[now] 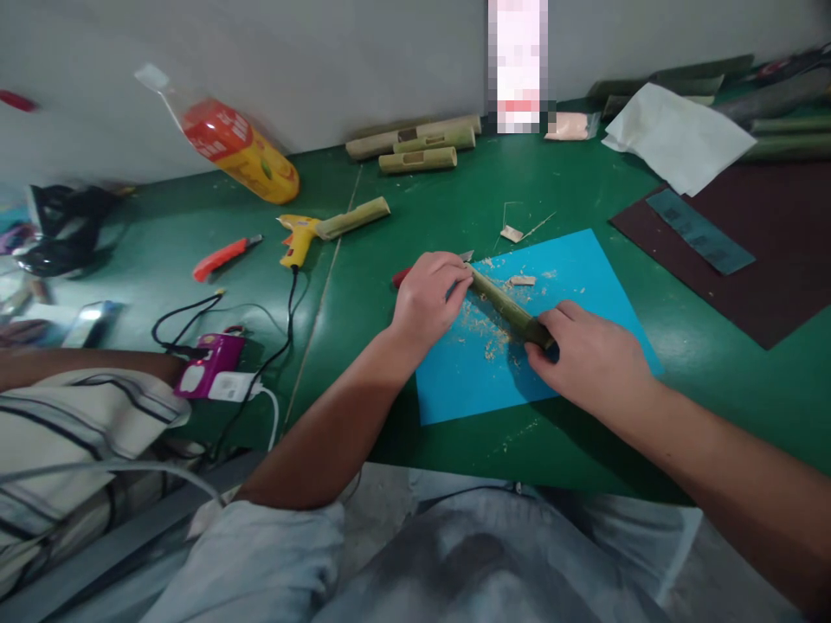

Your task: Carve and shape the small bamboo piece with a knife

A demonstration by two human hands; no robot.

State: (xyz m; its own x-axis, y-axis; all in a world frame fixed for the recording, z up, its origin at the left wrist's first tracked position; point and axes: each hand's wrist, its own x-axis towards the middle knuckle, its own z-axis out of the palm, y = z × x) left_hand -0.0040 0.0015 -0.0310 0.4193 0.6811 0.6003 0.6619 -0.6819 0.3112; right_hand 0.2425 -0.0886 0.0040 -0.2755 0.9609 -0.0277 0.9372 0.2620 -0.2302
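Observation:
A green bamboo tube lies slanted over the blue sheet, between my two hands. My left hand is closed at its far end, fingertips against the bamboo. Around the near end, my right hand is wrapped, thumb underneath. A red handle end shows left of my left hand and a blade tip beyond it; they look like one knife, mostly covered by the hand. Whether the hand grips it or rests over it, I cannot tell. Pale shavings are scattered over the sheet.
Left are a yellow glue gun, an orange utility knife, a purple power adapter with cables and a co-worker's arm. Behind stand a drink bottle and cut bamboo pieces. A brown board lies right.

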